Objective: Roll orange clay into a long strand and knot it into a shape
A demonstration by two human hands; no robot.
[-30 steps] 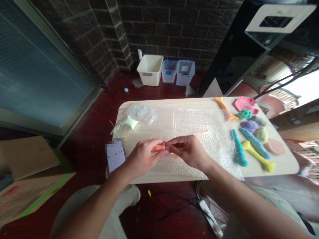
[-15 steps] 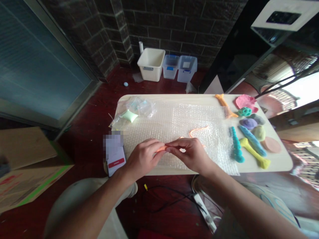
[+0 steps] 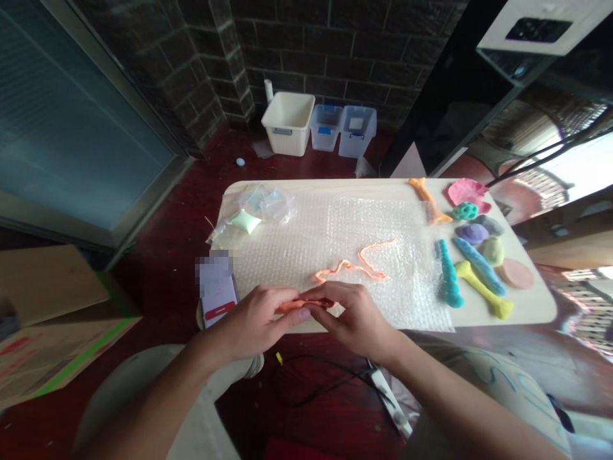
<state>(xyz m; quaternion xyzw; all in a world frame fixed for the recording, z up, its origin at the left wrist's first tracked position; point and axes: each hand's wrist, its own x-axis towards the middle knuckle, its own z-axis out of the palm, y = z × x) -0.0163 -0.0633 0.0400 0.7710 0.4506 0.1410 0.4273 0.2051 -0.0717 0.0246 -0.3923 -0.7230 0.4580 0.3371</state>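
My left hand and my right hand meet over the near edge of the table. Their fingers and thumbs pinch a piece of orange clay between them, partly covered by the fingertips. Just beyond the hands, a long thin orange clay strand lies in bends on the bubble wrap. Whether the strand joins the held piece, I cannot tell.
Shaped clay pieces stand at the table's right: a yellow bone shape, a teal beaded strip, a blue roll and an orange bone shape. A phone and a pale green packet are at left.
Both hands have come nearer to me, down to the table's near edge, with the orange clay. More of the strand on the bubble wrap now shows. The view has shifted slightly.
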